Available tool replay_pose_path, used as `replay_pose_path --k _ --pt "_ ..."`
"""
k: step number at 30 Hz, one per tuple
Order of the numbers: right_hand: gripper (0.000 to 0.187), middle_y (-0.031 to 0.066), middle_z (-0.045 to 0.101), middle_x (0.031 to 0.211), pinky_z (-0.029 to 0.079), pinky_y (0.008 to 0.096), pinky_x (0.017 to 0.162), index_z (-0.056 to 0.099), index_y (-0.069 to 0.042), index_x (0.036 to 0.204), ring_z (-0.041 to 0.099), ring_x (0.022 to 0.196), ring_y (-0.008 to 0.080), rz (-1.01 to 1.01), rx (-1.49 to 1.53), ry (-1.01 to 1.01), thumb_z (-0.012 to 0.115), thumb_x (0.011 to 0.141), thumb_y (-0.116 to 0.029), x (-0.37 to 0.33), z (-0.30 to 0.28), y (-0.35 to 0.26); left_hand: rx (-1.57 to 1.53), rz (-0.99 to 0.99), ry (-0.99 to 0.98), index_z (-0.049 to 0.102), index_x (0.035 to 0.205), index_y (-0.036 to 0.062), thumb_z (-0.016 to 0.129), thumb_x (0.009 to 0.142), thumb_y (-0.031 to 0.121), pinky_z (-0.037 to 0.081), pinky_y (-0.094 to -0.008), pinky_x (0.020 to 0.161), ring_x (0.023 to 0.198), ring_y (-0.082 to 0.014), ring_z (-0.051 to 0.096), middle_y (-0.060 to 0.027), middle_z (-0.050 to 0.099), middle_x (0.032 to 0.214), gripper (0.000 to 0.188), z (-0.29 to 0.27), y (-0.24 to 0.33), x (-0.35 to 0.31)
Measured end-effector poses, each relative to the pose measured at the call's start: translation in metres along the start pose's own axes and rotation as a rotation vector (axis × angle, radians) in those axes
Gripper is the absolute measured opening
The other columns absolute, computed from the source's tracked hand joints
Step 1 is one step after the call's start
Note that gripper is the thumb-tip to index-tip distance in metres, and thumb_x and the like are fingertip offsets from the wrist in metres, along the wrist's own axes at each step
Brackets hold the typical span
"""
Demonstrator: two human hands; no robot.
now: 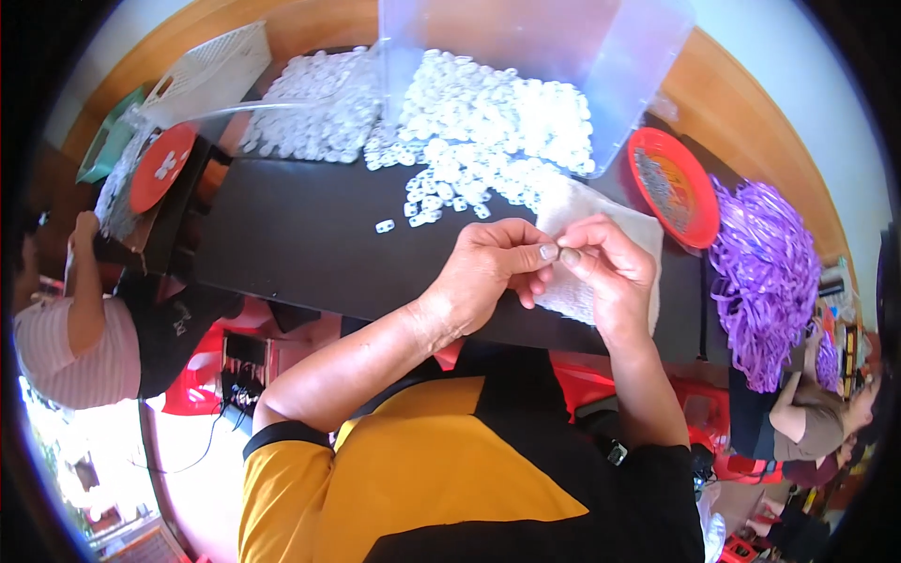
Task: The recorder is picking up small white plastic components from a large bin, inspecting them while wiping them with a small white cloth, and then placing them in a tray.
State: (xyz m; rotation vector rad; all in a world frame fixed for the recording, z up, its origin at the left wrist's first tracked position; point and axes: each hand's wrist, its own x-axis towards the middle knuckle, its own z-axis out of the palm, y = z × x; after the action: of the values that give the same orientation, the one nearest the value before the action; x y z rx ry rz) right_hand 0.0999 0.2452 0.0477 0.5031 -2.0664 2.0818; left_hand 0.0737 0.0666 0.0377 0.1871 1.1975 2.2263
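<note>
At the top of the frame, a clear plastic tub [643,70] holds heaped white pieces [497,108] that spill onto the dark counter [310,216]. The red bowl [704,183] at upper right contains small grey bits [660,188]. A tiny piece [559,247], too small to make out, sits mid-frame over the white cloth [584,202], pinched between the fingertips of the left hand [493,260] and right hand [615,270], thumbs nearly touching.

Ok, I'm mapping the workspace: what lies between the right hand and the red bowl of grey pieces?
In the head view, the white cloth lies between the right hand and the red bowl.
</note>
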Motion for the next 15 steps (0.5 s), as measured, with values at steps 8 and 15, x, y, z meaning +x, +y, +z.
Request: replay_pose_path --k 8,15 --pt "0.014 0.0074 0.062 0.087 0.047 0.0252 0.064 0.064 0.002 0.091 0.06 0.076 0.0145 -0.188 -0.363 -0.179 0.064 0.08 0.01 0.013 0.027 0.001 -0.029 0.009 0.16 0.063 0.089 -0.0008 0.061 0.092 0.009 0.047 -0.0268 0.054 0.062 -0.0157 0.059 -0.0077 0.062 0.074 0.011 -0.023 0.006 -0.03" --pt "0.016 0.0084 0.061 0.081 0.047 0.027 0.06 0.062 0.001 0.091 0.06 0.07 0.0187 -0.243 -0.366 -0.345 0.063 0.078 0.011 0.03 0.051 -0.002 -0.023 0.027 0.222 0.063 0.089 -0.0011 0.06 0.092 0.008 0.047 -0.0276 0.053 0.062 -0.0162 0.06 -0.0083 0.063 0.074 0.01 -0.041 0.017 -0.056"
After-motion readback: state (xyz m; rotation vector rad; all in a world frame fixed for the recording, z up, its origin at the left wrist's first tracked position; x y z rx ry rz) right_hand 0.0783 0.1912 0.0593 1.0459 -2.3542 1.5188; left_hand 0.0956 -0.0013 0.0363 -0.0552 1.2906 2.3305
